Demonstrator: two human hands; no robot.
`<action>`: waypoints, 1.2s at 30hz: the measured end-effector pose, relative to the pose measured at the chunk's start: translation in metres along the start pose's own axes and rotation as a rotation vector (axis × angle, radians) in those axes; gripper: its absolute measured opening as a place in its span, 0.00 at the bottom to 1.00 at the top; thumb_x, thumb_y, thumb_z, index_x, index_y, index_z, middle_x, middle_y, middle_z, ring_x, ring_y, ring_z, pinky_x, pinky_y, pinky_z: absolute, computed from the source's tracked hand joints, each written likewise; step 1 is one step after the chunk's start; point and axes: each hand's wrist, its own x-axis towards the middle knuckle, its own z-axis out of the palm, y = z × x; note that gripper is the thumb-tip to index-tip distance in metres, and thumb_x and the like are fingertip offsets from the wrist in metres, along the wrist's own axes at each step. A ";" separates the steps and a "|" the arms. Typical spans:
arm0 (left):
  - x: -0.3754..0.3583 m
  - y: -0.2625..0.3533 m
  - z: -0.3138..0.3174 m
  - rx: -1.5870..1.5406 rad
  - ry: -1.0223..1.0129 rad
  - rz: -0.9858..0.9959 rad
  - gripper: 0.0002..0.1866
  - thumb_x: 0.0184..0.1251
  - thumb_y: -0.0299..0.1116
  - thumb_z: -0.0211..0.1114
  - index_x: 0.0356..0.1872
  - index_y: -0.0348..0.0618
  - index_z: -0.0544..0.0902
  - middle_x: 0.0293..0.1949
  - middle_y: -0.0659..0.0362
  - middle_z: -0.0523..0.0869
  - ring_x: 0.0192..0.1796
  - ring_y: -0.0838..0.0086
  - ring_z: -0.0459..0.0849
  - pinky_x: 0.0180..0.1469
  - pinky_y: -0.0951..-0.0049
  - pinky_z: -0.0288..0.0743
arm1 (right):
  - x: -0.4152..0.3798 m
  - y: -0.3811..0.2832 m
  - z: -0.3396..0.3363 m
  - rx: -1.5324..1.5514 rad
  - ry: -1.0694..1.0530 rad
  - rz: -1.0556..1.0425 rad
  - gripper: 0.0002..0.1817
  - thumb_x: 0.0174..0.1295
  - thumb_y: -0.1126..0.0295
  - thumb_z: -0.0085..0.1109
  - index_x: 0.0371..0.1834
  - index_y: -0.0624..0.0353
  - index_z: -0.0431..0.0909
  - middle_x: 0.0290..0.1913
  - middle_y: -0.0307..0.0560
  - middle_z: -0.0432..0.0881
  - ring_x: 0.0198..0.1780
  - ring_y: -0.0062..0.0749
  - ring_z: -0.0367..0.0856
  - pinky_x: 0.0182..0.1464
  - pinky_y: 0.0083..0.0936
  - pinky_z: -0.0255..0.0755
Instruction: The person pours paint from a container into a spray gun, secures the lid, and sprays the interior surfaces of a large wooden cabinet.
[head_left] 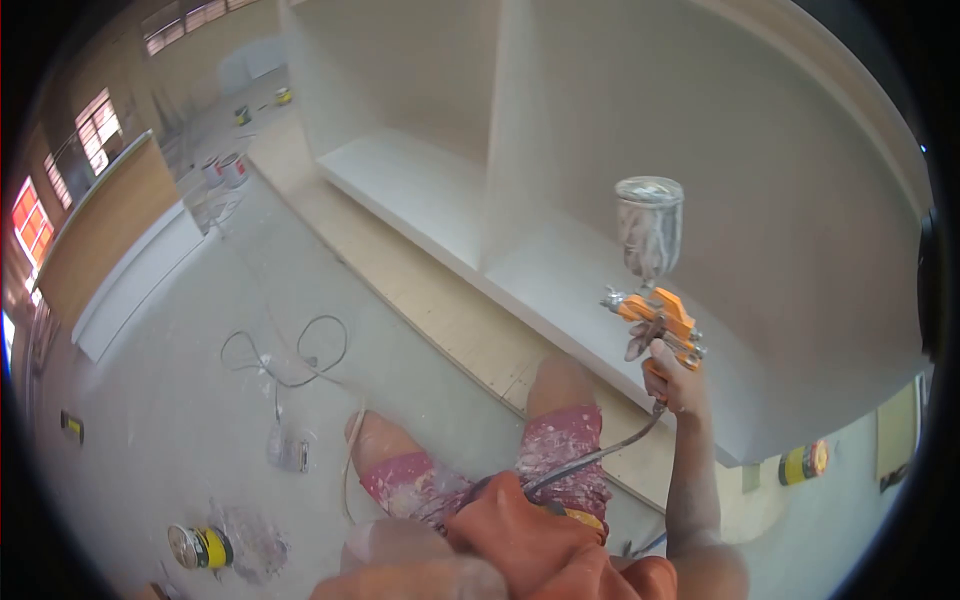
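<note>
My right hand (670,378) is wrapped round the handle of an orange spray gun (672,312). A paint-smeared metal cup (650,225) sits upright on top of the gun. From below the grip, a dark hose (600,455) runs across my lap. The gun is in front of a large pale cabinet (570,265) with a vertical divider and a bottom panel. Low in the picture, close to the camera, is a blurred part of my left arm (410,580); its fingers cannot be made out.
A board (400,290) lies along the cabinet's base. Thin hose loops (300,380) lie on the floor to the left. Tins stand or lie about: a yellow-banded tin (200,547), another tin (803,463) at right, paint cans (232,170) further back. A wood-faced panel unit (120,235) stands far left.
</note>
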 end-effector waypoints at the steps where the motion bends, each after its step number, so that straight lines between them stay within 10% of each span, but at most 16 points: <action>1: 0.002 -0.005 0.002 -0.011 -0.018 -0.009 0.14 0.77 0.37 0.54 0.33 0.38 0.76 0.28 0.49 0.78 0.27 0.59 0.77 0.33 0.62 0.73 | -0.001 -0.001 0.000 0.009 0.004 0.015 0.23 0.68 0.56 0.62 0.56 0.64 0.75 0.35 0.42 0.81 0.15 0.11 0.57 0.17 0.15 0.53; 18: -0.031 -0.061 0.028 -0.061 0.057 0.479 0.20 0.79 0.43 0.47 0.36 0.37 0.80 0.29 0.48 0.81 0.31 0.59 0.81 0.39 0.67 0.76 | 0.009 0.027 -0.005 -0.034 -0.076 -0.148 0.24 0.74 0.56 0.52 0.58 0.68 0.71 0.37 0.50 0.80 0.10 0.10 0.53 0.11 0.11 0.49; 36: -0.014 -0.037 0.042 0.112 -0.196 0.463 0.29 0.82 0.50 0.40 0.39 0.36 0.84 0.31 0.46 0.83 0.35 0.58 0.85 0.46 0.72 0.79 | 0.002 0.032 -0.007 -0.037 0.082 -0.126 0.23 0.74 0.57 0.53 0.58 0.68 0.71 0.38 0.48 0.79 0.10 0.09 0.53 0.10 0.10 0.47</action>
